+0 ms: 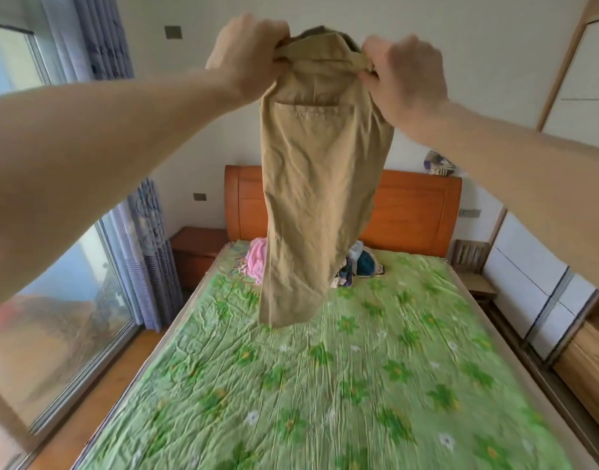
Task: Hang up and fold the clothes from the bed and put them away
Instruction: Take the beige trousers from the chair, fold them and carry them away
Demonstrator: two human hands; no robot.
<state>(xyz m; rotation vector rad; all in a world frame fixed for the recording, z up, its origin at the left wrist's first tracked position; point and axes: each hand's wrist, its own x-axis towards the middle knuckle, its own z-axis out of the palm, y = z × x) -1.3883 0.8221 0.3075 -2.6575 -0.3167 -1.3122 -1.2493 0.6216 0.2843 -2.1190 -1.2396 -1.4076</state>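
Both hands, left hand (249,52) and right hand (405,74), pinch the waistband of limp khaki cotton trousers (320,184) hanging above the green floral bed (325,385); soft, light stuff, waistband corners look best. More clothes (255,262) at the headboard edge.

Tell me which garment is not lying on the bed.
The khaki cotton trousers: both hands hold them up by the waistband, while the pink garment lies near the headboard.

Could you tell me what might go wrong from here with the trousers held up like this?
Both the left hand and right hand grip only the waistband, so the khaki trousers hang bunched and may fold crooked. Lowered as they are, the hem could catch the wrinkled green bedsheet.
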